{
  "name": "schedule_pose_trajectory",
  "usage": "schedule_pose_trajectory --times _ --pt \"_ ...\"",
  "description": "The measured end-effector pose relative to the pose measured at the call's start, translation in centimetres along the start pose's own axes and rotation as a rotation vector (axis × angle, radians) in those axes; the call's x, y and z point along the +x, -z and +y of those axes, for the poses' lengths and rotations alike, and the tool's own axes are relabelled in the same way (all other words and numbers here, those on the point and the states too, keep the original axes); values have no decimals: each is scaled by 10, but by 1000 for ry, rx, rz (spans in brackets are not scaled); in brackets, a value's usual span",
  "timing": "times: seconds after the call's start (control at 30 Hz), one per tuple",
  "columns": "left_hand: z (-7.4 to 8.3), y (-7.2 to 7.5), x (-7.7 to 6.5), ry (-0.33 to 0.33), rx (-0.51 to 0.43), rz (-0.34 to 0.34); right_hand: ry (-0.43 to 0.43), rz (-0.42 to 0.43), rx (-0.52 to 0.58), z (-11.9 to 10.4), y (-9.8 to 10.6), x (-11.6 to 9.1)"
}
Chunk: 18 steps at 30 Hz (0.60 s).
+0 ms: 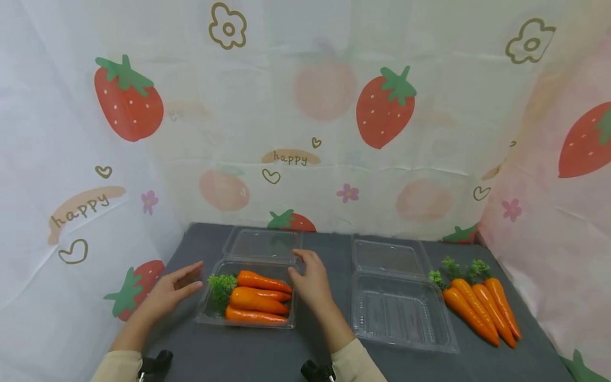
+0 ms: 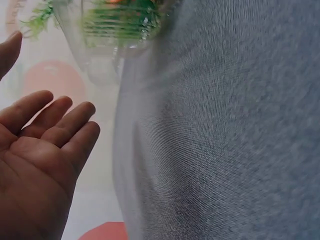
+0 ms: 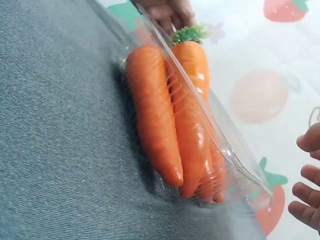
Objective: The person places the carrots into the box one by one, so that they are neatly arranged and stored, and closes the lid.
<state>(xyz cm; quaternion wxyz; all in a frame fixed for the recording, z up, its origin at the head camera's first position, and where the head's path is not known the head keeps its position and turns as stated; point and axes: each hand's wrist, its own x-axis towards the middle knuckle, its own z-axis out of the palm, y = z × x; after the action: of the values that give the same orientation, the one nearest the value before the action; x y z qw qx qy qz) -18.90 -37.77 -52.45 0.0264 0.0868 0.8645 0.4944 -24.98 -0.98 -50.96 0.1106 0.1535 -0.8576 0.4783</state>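
Observation:
Several orange carrots (image 1: 258,300) with frilly green tops (image 1: 221,286) lie side by side in a clear plastic clamshell box (image 1: 205,317), tips pointing right. The box's lid (image 1: 267,244) is folded back flat behind it. To the left of the box is my left hand (image 1: 174,289), its fingers extended and holding nothing; the left wrist view shows the palm (image 2: 35,165) apart from the box wall. My right hand (image 1: 311,278) hovers at the back right corner, fingers loosely spread and nothing between them. In the right wrist view those fingers (image 3: 306,192) are apart from the box.
A second clear clamshell box (image 1: 401,307), its lid (image 1: 389,257) also folded back, stands to the right with nothing in it. Several more carrots (image 1: 482,310) with green tops lie at its right on the grey cloth (image 1: 229,353). A strawberry-print curtain (image 1: 305,122) surrounds the table.

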Motion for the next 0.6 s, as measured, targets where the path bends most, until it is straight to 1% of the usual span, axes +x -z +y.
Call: schedule_pose_trajectory --times 0.07,0.13,0.27,0.37,0.6 --pt "-4 1 6 -7 0 -2 -36 -3 19 2 1 2" --pt "-8 2 13 2 2 -5 -77 -10 44 4 1 5" --pt "-13 2 30 52 5 -9 -139 -34 77 9 3 15" --pt "-14 3 40 72 1 -13 -179 -58 78 11 3 22" --pt "-18 0 61 77 -58 -49 -275 -112 92 18 -4 29"
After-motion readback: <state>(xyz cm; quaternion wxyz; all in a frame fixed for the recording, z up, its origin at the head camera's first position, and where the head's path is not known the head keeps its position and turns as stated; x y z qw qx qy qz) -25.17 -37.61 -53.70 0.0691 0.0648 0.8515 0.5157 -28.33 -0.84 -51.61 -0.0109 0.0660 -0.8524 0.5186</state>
